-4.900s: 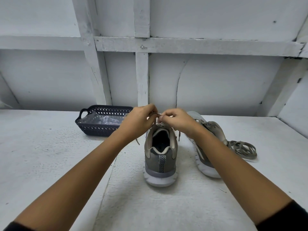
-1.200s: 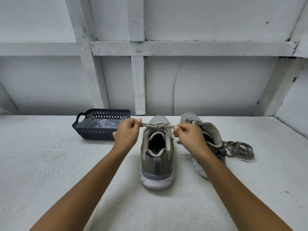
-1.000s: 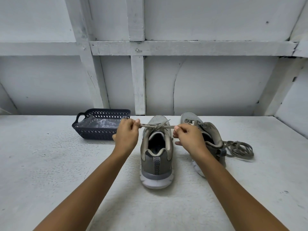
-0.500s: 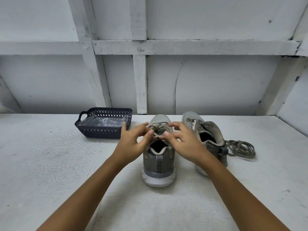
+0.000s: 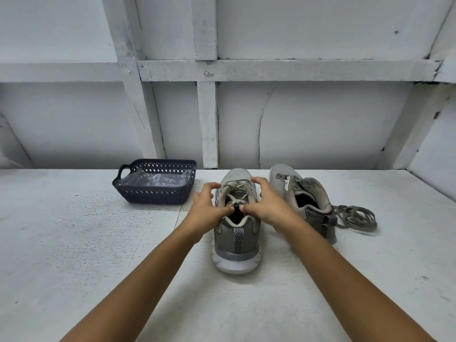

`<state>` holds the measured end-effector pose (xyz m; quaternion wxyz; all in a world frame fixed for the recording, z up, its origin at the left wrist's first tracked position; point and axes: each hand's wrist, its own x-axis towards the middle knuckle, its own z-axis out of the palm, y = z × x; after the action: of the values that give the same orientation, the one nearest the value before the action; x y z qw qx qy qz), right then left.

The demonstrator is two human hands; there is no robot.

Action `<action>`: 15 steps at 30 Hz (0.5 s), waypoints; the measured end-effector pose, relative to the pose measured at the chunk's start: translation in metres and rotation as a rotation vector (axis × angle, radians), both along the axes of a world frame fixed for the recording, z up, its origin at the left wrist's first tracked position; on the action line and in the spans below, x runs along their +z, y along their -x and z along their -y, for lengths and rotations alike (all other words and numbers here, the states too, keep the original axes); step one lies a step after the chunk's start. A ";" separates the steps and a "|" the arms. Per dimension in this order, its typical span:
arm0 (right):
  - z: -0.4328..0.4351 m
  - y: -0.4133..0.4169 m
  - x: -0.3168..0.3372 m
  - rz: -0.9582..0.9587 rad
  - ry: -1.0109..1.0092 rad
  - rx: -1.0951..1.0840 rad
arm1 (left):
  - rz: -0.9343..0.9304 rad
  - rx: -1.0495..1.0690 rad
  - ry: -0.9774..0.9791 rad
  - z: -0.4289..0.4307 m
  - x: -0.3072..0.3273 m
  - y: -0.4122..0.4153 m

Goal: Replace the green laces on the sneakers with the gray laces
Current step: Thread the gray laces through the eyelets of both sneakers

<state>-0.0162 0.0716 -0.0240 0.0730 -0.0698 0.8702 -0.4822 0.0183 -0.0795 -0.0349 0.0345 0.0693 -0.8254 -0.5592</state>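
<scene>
A gray sneaker (image 5: pixel 236 236) stands mid-table with its heel toward me and a gray lace (image 5: pixel 237 191) threaded through it. My left hand (image 5: pixel 206 209) and my right hand (image 5: pixel 267 206) flank its collar. Both thumbs meet at the lace knot just above the shoe opening and pinch it, with the index fingers arched over the shoe's sides. To the right, the second sneaker (image 5: pixel 304 197) lies open with no lace visible in its eyelets. A loose bundle of greenish lace (image 5: pixel 357 215) lies on the table beside that sneaker's heel.
A dark perforated basket (image 5: pixel 128 188) holding a clear plastic bag sits at the back left of the white table (image 5: pixel 74 243). A white wall with wooden beams (image 5: pixel 208 124) closes off the far edge.
My hands pulled the lace ends taut sideways, then came together over the tongue. They now sit lower at the shoe opening, thumbs at the knot. The view has tilted slightly.
</scene>
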 end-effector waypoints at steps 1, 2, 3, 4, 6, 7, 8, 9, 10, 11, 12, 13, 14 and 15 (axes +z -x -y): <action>0.003 0.002 -0.002 0.026 -0.015 -0.006 | 0.056 -0.003 -0.031 0.000 -0.002 0.002; 0.006 0.003 -0.003 0.044 -0.031 -0.012 | 0.102 -0.004 -0.056 0.000 -0.003 0.004; 0.008 0.004 -0.004 0.055 -0.046 -0.016 | 0.137 -0.007 -0.071 -0.001 -0.003 0.006; 0.010 0.005 -0.006 0.061 -0.057 -0.017 | 0.160 -0.009 -0.087 -0.001 -0.002 0.007; 0.011 0.004 -0.006 0.087 -0.041 -0.014 | 0.180 -0.028 -0.133 -0.002 0.002 0.006; 0.009 0.003 -0.006 0.114 -0.002 -0.005 | 0.186 -0.057 -0.158 0.000 0.003 0.005; 0.006 0.002 -0.007 0.149 0.051 0.009 | 0.191 -0.091 -0.171 0.002 0.005 0.003; 0.002 0.001 -0.006 0.191 0.104 0.023 | 0.200 -0.122 -0.169 0.006 0.006 0.002; -0.002 0.000 -0.005 0.232 0.158 0.037 | 0.217 -0.138 -0.165 0.009 0.007 0.001; -0.006 -0.001 -0.004 0.273 0.214 0.044 | 0.231 -0.140 -0.175 0.013 0.008 0.000; -0.010 -0.001 -0.002 0.302 0.273 0.051 | 0.231 -0.136 -0.188 0.017 0.010 -0.001; -0.012 -0.001 -0.001 0.316 0.298 0.054 | 0.227 -0.129 -0.184 0.020 0.010 0.000; -0.014 -0.001 -0.001 0.307 0.292 0.058 | 0.224 -0.125 -0.160 0.021 0.011 0.000; -0.014 0.000 -0.001 0.276 0.244 0.058 | 0.219 -0.131 -0.128 0.022 0.011 0.000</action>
<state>-0.0159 0.0859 -0.0245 0.1966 -0.0365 0.7845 -0.5871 0.0183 -0.1011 -0.0240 -0.0966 0.0780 -0.7896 -0.6009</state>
